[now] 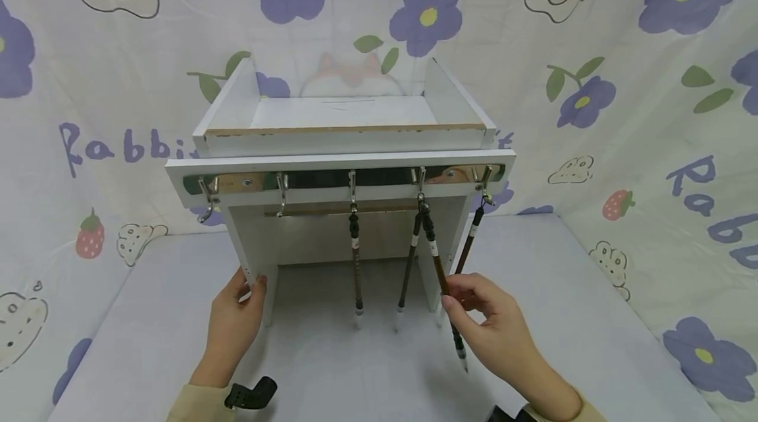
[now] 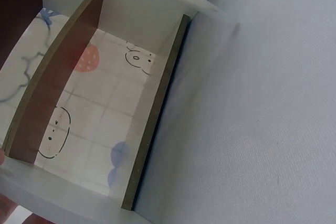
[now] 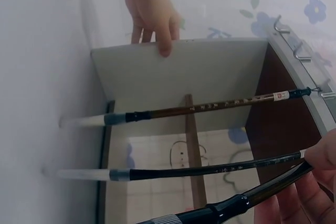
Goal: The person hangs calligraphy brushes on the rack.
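A white wooden stand [image 1: 343, 143] carries a shiny metal strip of hooks [image 1: 316, 179] along its front. My left hand [image 1: 229, 323] grips the edge of its left side panel [image 3: 210, 59], thumb on the inner face. Two brushes hang at the fourth hook from the left. My right hand [image 1: 496, 320] pinches the handle of one, a dark brown calligraphy brush [image 1: 437, 261], its white tip slanting down to the right. Its neighbour, a slimmer brush [image 3: 210, 170], hangs beside it. Another brush [image 1: 356, 264] dangles from the middle hook. From the rightmost hook hangs a brush [image 1: 471, 237], partly hidden by my right hand.
The stand's open top tray [image 1: 349, 111] has raised sides. Below, a dividing rail [image 2: 58, 45] and a bottom rail [image 2: 157, 108] cross the open back. The two left hooks [image 1: 281, 193] hold nothing. A printed cloth [image 1: 592, 191] hangs behind the white tabletop [image 1: 331, 376].
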